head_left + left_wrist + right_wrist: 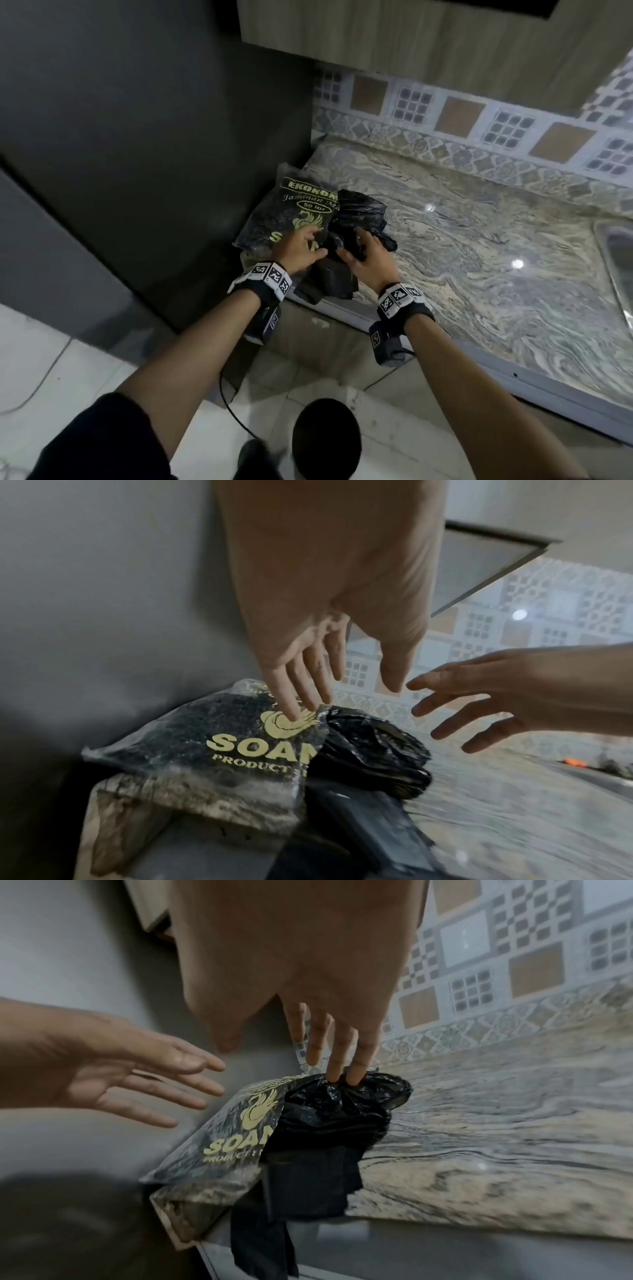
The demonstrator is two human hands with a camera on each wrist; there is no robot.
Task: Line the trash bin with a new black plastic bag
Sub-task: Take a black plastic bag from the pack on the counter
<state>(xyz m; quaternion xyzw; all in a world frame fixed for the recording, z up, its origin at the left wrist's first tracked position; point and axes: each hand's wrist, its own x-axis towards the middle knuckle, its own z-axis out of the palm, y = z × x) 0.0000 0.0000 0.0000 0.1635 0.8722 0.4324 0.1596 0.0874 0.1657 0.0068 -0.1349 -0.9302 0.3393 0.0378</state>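
A clear pack of black bags [294,216] with gold print lies at the counter's left corner. Beside it on the right sits a crumpled black bag [359,212], and a folded black bag [329,281] hangs over the counter edge. My left hand [313,243] hovers over the pack [222,739] with straight, spread fingers [291,712]. My right hand [352,246] reaches down, and its straight fingertips [342,1077] touch the top of the crumpled bag [335,1112]. Neither hand grips anything. A dark round bin [325,442] stands on the floor below me.
The marble counter [479,246] stretches to the right toward a steel sink [616,260]. A tall dark panel [137,137] closes the left side, right against the pack. A wall cabinet [411,34] hangs above. A black cable [236,418] runs across the tiled floor.
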